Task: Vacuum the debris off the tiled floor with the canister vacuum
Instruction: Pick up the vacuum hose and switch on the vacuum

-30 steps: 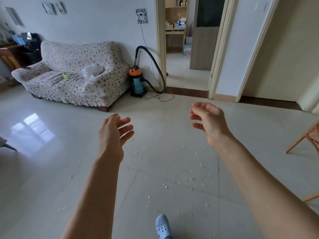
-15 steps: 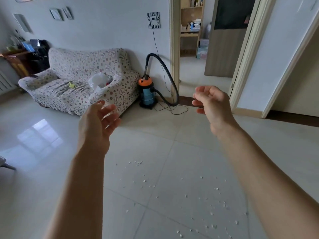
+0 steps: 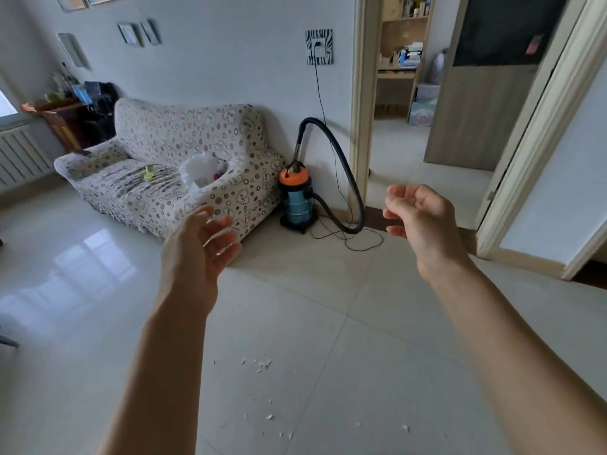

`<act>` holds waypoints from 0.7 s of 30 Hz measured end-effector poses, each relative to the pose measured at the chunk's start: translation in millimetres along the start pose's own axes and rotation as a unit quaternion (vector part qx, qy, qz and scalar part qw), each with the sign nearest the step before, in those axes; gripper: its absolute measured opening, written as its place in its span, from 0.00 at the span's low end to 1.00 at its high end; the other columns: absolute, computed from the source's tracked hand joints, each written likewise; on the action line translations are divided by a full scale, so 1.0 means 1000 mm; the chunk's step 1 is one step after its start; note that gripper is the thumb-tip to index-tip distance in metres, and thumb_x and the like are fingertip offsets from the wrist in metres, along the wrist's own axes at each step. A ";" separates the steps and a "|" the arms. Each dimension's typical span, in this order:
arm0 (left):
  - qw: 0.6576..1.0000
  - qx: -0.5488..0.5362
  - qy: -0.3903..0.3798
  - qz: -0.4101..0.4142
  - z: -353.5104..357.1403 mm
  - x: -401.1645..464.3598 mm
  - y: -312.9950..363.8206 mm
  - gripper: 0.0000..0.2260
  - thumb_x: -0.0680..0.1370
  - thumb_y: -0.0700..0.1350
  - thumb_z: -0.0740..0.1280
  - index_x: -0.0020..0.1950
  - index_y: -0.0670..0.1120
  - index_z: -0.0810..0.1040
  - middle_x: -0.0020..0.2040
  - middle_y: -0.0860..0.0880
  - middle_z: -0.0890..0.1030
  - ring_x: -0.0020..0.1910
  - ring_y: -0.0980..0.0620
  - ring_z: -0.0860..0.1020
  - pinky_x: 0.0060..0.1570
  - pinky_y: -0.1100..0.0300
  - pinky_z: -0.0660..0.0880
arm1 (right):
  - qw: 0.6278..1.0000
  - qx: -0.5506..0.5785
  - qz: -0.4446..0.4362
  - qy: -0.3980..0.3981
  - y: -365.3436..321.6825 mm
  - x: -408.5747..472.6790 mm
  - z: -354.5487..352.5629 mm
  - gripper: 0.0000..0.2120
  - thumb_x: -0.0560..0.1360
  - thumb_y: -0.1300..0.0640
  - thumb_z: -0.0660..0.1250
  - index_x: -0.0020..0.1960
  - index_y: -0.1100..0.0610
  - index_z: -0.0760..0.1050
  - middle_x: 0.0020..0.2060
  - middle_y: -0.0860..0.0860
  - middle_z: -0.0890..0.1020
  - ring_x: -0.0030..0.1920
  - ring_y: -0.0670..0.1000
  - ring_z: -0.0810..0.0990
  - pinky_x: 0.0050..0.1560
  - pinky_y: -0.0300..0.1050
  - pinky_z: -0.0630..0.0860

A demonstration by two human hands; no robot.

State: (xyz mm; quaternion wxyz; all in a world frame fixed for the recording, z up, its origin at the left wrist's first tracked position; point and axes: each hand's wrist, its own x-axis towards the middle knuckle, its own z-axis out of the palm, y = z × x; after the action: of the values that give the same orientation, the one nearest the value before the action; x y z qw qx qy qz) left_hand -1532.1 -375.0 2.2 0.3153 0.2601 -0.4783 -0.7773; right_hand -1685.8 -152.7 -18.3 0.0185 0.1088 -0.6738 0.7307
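Not started: canister vacuum (image 3: 297,198) untouched beside sofa (image 3: 170,172).
I see left hand (image 3: 197,254) and right hand (image 3: 423,221) empty, fingers relaxed; debris (image 3: 262,364) remains on tiled floor (image 3: 377,323).

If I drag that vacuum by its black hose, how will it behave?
The canister vacuum is tall on a small base, so it may tip. Its hose loops freely, so it will probably flex first. The cord lying beside it could snag.

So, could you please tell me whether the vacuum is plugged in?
Plugged in, it appears: a black cord runs from the wall socket down toward the canister vacuum.
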 end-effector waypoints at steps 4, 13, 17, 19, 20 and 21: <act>1.000 -0.010 -0.023 -0.003 0.067 0.073 -0.015 0.07 0.81 0.43 0.60 0.55 0.47 0.76 0.40 0.48 0.82 0.35 0.52 0.79 0.39 0.58 0.78 | 0.999 -0.023 -0.004 -0.028 0.015 0.091 0.000 0.07 0.79 0.62 0.67 0.45 0.52 0.79 0.39 0.49 0.81 0.39 0.45 0.80 0.32 0.33 0.76; 0.998 -0.037 0.023 -0.034 0.139 0.228 -0.059 0.05 0.81 0.41 0.60 0.52 0.46 0.75 0.39 0.48 0.80 0.33 0.52 0.77 0.40 0.57 0.77 | 0.993 -0.048 0.022 -0.109 0.068 0.275 0.048 0.06 0.79 0.61 0.66 0.46 0.53 0.80 0.41 0.50 0.81 0.41 0.46 0.80 0.35 0.37 0.78; 0.999 -0.015 0.046 -0.022 0.159 0.314 -0.081 0.06 0.81 0.42 0.60 0.52 0.46 0.76 0.38 0.49 0.81 0.33 0.52 0.78 0.39 0.58 0.78 | 0.988 -0.065 0.034 -0.135 0.105 0.363 0.087 0.06 0.79 0.61 0.66 0.46 0.53 0.79 0.41 0.49 0.80 0.41 0.47 0.80 0.35 0.38 0.78; 0.999 -0.007 0.052 -0.010 0.171 0.363 -0.090 0.07 0.81 0.42 0.60 0.53 0.46 0.77 0.37 0.50 0.82 0.32 0.53 0.80 0.37 0.59 0.79 | 0.985 -0.071 0.036 -0.150 0.122 0.411 0.113 0.06 0.79 0.61 0.66 0.46 0.52 0.79 0.40 0.48 0.80 0.40 0.47 0.80 0.35 0.39 0.77; 0.999 -0.005 0.049 -0.010 0.180 0.393 -0.093 0.08 0.81 0.43 0.60 0.54 0.47 0.78 0.36 0.50 0.83 0.32 0.53 0.80 0.36 0.60 0.79 | 0.984 -0.075 0.038 -0.157 0.130 0.438 0.129 0.06 0.79 0.61 0.66 0.46 0.52 0.79 0.40 0.48 0.80 0.40 0.47 0.80 0.35 0.39 0.78; 0.999 -0.005 0.046 -0.014 0.189 0.422 -0.095 0.08 0.81 0.43 0.60 0.54 0.47 0.78 0.36 0.51 0.83 0.31 0.54 0.80 0.35 0.61 0.79 | 0.982 -0.080 0.044 -0.164 0.138 0.464 0.144 0.07 0.79 0.61 0.66 0.45 0.52 0.79 0.40 0.48 0.80 0.40 0.47 0.80 0.35 0.39 0.78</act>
State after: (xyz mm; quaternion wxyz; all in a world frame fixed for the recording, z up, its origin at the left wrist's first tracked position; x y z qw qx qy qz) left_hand -1969.8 -544.7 -50.4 0.3271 0.3011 -0.4559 -0.7710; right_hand -2142.8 -362.8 -58.0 -0.1155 0.1953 -0.7283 0.6466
